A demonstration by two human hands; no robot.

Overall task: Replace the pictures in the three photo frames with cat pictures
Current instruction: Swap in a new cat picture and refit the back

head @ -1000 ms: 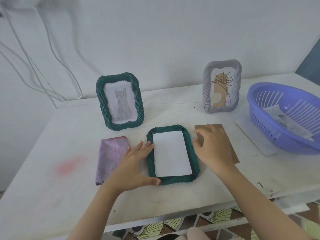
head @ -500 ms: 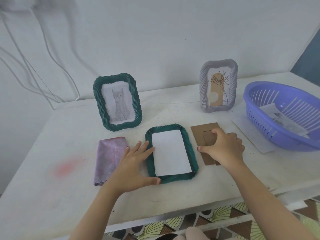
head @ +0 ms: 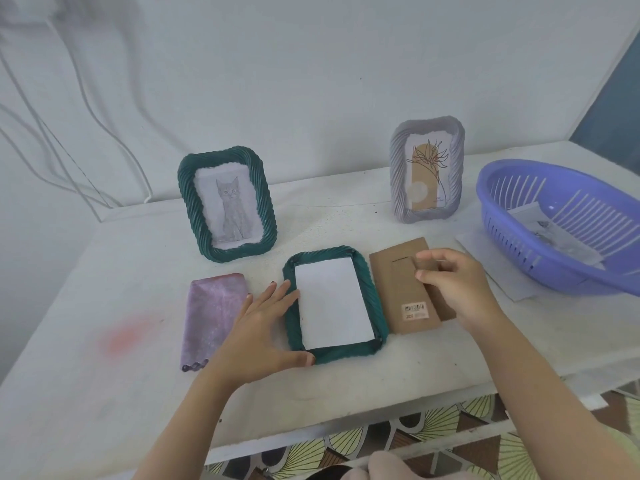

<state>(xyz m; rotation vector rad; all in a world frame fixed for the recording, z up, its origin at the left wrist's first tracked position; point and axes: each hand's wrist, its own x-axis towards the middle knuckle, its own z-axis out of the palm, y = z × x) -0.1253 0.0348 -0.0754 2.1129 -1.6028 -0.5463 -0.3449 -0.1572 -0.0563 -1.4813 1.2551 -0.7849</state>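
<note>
Right now the person is working on the second frame, the green frame lying face down (head: 334, 303) on the white table (head: 346, 386), with a white sheet (head: 332, 303) resting in its back opening, blank side up. The left hand (head: 258, 336) is lying flat and open against the left rim of this frame, the fingers spread and the thumb touching the near edge, so it is steadying the frame and not grasping anything. The right hand (head: 457, 289) is pinching the fold-out stand of the brown cardboard backing (head: 405, 289) between thumb and fingertips; the fingers are nearly closed on it. The backing is lying just beside the frame, on its right, and its long axis is running almost parallel to the long axis of the frame, both pointing away from the person. So the right hand is the nearer one, and I think the coming move is only a short carry to the left to lay the backing over the sheet, without much turning. Behind, the standing green frame (head: 227, 204) is already showing a cat, while the grey frame (head: 427, 169) is showing a plant drawing. A purple cloth (head: 213, 317) and a blue basket (head: 512, 233) are lying at the sides
</note>
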